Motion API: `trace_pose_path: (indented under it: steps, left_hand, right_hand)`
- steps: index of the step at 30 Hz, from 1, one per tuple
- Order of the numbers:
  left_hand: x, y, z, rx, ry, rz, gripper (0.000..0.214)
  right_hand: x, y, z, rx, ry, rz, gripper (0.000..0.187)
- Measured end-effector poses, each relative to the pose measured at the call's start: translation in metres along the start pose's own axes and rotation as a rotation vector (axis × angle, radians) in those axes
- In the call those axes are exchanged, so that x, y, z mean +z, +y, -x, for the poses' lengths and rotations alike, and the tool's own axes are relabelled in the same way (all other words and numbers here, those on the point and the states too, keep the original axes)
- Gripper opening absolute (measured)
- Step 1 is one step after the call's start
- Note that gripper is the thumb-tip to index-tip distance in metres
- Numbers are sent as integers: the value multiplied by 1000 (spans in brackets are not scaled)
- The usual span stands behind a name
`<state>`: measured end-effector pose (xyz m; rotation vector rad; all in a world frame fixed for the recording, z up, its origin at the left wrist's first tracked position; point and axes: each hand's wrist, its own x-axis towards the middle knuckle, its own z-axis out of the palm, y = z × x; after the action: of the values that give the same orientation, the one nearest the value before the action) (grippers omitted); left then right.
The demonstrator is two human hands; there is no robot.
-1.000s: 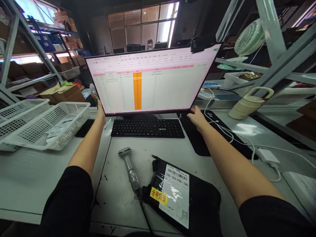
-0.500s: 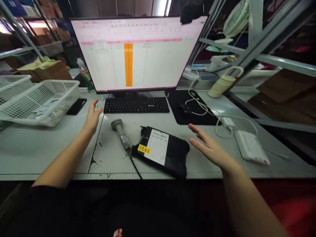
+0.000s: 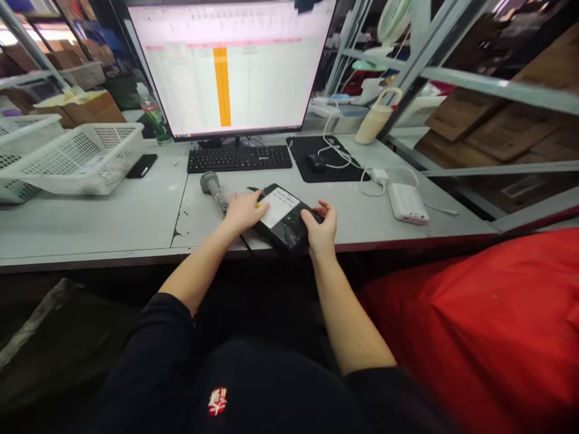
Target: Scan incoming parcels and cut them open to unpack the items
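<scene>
A black plastic-wrapped parcel (image 3: 292, 232) with a white label on top lies at the desk's front edge, between my hands. My left hand (image 3: 245, 212) grips its left end, the thumb over the top and partly covering a yellow sticker. On the right end, my right hand (image 3: 322, 228) is closed with its thumb on the upper face and fingers round the far side. Beside my left hand lies a grey barcode scanner (image 3: 212, 185), its handle partly hidden behind that hand.
Behind the parcel are a black keyboard (image 3: 239, 158), a monitor (image 3: 266, 72) and a mouse (image 3: 315, 162) on a black mat. White baskets (image 3: 81, 163) and a phone (image 3: 142, 166) are at left. A white power bank (image 3: 407, 203) with cables lies right; a red bag (image 3: 506, 313) is below.
Both hands have come inward from either side and taken hold of the parcel's two ends. The camera view has shifted, so the desk and monitor sit higher in the picture.
</scene>
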<state>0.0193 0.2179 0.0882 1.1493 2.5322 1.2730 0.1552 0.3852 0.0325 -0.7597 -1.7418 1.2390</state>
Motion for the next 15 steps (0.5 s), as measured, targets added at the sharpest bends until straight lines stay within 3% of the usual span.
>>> trace_pose_path:
  steps: [3, 5, 7, 9, 11, 12, 13, 15]
  left_hand:
    - [-9, 24, 2, 108, 42, 55, 41]
    - [-22, 31, 20, 223, 124, 253, 42]
    - [-40, 28, 43, 258, 198, 541, 58]
    - [-61, 17, 69, 178, 133, 836, 79]
    - [-80, 1, 93, 40, 59, 1058, 86]
    - [-88, -9, 104, -18, 93, 1123, 85]
    - [-95, -20, 114, -64, 199, 1162, 81]
    - [-106, -42, 128, -100, 547, 1165, 71]
  right_hand:
    - [-11, -19, 15, -38, 156, -89, 54]
    - [-23, -37, 19, -140, 182, -178, 50]
    - [-29, -61, 20, -313, 152, -222, 48]
    - [-22, -86, 17, -484, 46, -248, 46]
    - [5, -104, 9, -563, -121, -324, 48]
    - [25, -109, 2, -537, -212, -373, 52]
    - [48, -110, -5, -466, -301, -404, 57]
    - [99, -104, -19, -201, -485, -327, 68]
